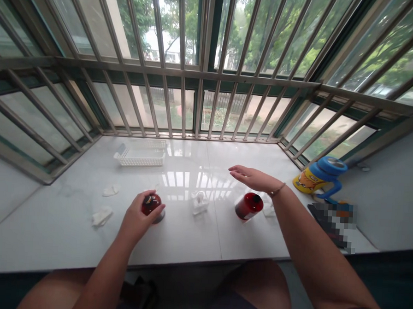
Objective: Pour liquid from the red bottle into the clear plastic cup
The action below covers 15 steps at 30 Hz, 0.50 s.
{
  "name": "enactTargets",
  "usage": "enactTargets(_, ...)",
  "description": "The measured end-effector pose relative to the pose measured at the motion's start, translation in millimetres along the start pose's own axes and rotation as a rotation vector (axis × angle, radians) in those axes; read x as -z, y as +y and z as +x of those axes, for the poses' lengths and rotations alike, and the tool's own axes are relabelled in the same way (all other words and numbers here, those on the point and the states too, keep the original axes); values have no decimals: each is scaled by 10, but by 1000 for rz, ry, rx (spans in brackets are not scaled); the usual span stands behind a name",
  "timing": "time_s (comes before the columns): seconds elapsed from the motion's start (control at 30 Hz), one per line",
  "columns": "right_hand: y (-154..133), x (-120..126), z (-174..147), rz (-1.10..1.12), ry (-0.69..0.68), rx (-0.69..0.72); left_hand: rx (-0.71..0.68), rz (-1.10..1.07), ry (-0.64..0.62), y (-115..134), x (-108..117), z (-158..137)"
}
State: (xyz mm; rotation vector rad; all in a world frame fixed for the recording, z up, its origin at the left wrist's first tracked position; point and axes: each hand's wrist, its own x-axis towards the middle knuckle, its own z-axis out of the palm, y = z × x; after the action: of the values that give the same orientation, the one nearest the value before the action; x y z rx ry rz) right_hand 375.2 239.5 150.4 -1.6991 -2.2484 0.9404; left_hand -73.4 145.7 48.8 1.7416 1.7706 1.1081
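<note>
My left hand [139,213] is closed round a shiny, round, dark red container [151,204] on the white counter, with thumb and fingers on its sides. Part of the container is hidden by the hand. My right hand [252,178] is open, fingers stretched out to the left, and holds nothing. Just below it stands a red bottle [247,206] with a black cap, apart from the fingers. Between the two red things lies a crumpled white tissue [200,203]. Another whitish scrap [269,210] is partly hidden behind my right wrist.
A white plastic basket [140,158] sits at the back left of the counter [184,241]. Two white tissue pieces [101,217] lie left of my left hand. At right stand a blue and yellow cup [318,175] and a dark, pixelated flat thing [327,225]. Barred windows enclose the back.
</note>
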Motion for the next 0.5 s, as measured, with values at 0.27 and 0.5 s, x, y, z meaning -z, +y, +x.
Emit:
enactTargets(0.27, 303, -345, -712, -243, 86, -255, -3, -4, 31, 20, -47, -19)
enactTargets(0.5, 355, -687, -499, -109, 375, -280, 24, -13, 34, 13, -64, -28)
